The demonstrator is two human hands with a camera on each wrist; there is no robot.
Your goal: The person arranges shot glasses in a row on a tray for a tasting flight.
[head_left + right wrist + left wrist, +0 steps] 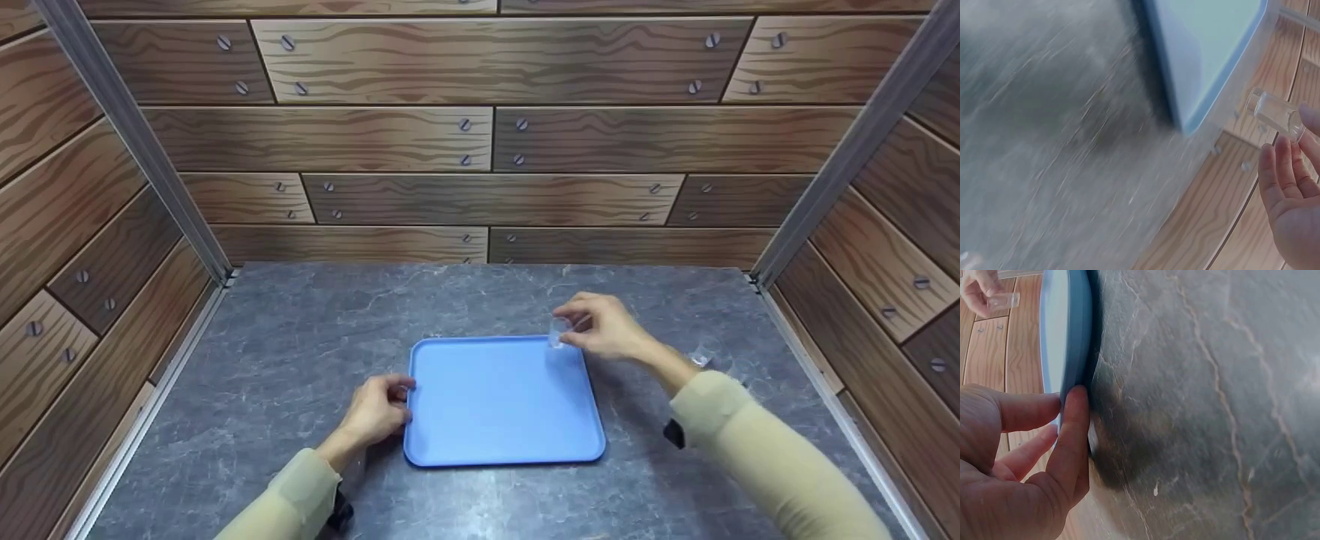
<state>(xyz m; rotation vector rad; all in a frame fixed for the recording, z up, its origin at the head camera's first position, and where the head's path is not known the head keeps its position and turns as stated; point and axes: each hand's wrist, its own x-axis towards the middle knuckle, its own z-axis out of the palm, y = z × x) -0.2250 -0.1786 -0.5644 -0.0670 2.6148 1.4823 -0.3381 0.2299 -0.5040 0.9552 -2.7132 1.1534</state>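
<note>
A blue tray (502, 405) is lying flat near the middle of the grey, pale-veined tabletop (300, 322), with its rounded rim running all the way round. The left hand (375, 409) is pinching the tray's left rim, its thumb and fingers closing from either side of the edge, as the left wrist view is showing up close. The right hand (603, 326) is holding a small clear cup (557, 332) between thumb and bent fingertips, the grip being only as wide as the cup. The cup is hanging over the tray's far right corner, and the right wrist view is showing it apart from the tray; whether anything is sitting inside it, I cannot tell. On the right of the tabletop, beyond the right wrist, a small shiny clear item (701, 358) is lying partly behind the arm, too small to make out. Light-coloured sleeves (787, 457) are covering both forearms, and a dark device (674, 433) is showing beneath the right cuff. Plank-patterned walls (487, 139) with drawn screw heads are rising at the far side, the left and the right, and grey metal posts (142, 142) are standing at the two far corners.
</note>
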